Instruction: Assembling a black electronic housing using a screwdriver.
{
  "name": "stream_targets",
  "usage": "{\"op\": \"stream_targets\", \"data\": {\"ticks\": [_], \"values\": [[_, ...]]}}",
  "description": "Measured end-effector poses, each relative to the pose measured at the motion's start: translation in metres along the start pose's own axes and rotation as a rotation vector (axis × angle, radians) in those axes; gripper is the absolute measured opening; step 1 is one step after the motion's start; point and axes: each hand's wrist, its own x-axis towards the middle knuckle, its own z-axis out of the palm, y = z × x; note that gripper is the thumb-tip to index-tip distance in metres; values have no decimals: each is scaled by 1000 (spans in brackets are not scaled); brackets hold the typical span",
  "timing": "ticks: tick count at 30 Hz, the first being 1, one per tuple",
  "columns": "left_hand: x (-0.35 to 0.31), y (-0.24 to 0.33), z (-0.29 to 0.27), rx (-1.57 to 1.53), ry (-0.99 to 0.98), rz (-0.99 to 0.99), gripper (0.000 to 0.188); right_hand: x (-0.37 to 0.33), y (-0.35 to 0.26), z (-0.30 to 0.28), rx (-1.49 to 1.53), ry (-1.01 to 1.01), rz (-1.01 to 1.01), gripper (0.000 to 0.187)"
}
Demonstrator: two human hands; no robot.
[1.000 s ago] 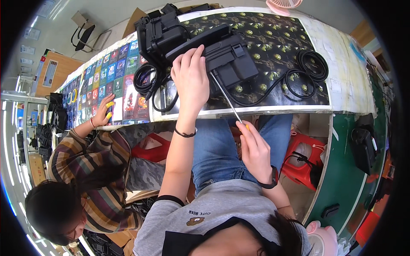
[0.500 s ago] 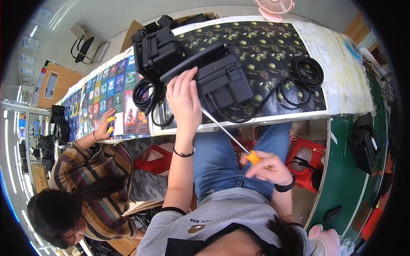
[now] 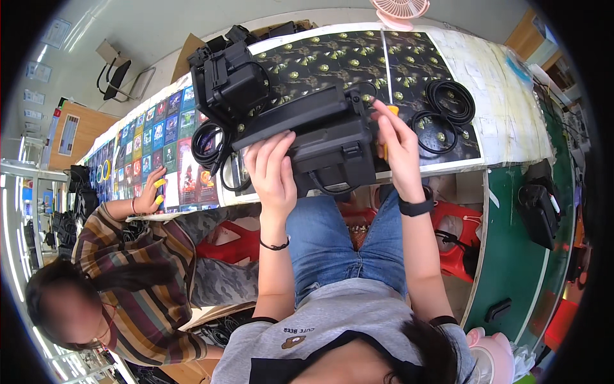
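Observation:
A black plastic case (image 3: 329, 150) with a raised flap or lid (image 3: 294, 115) sits tilted near the table's front edge. My left hand (image 3: 274, 173) grips its left end, fingers over the top and thumb on the near side. At the right end, my right hand (image 3: 400, 147) has its fingertips close to the corner of the flap; whether they touch it is hard to see. That same hand holds a screwdriver, its yellow handle (image 3: 393, 111) partly hidden by the fingers and its long metal shaft (image 3: 387, 64) pointing away from me.
Another black case (image 3: 233, 83) stands behind on the left, beside a coiled black cable (image 3: 210, 146). More cable (image 3: 451, 105) lies coiled at the right. A pink fan (image 3: 400, 13) is at the far edge. On the left, a co-worker's hand (image 3: 150, 192) rests on printed card sheets (image 3: 160, 137).
The case has been turned and tipped toward me. My right hand has risen from my lap to its right end, and the screwdriver now points away. The co-worker's head has shifted.

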Motion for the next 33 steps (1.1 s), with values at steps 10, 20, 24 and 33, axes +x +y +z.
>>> {"op": "stream_targets", "data": {"ticks": [10, 20, 24, 33], "values": [[5, -14, -1, -167, 8, -15, 26, 24, 15, 14, 113, 16, 4, 16], [6, -10, 1, -203, -16, -15, 25, 18, 6, 8, 13, 29, 45, 23], [10, -7, 2, -139, -12, -34, 25, 12, -5, -20, -569, 282, -335, 26], [8, -9, 3, -101, 6, -313, 57, -19, 2, -77, -1216, 344, -297, 57]]}}
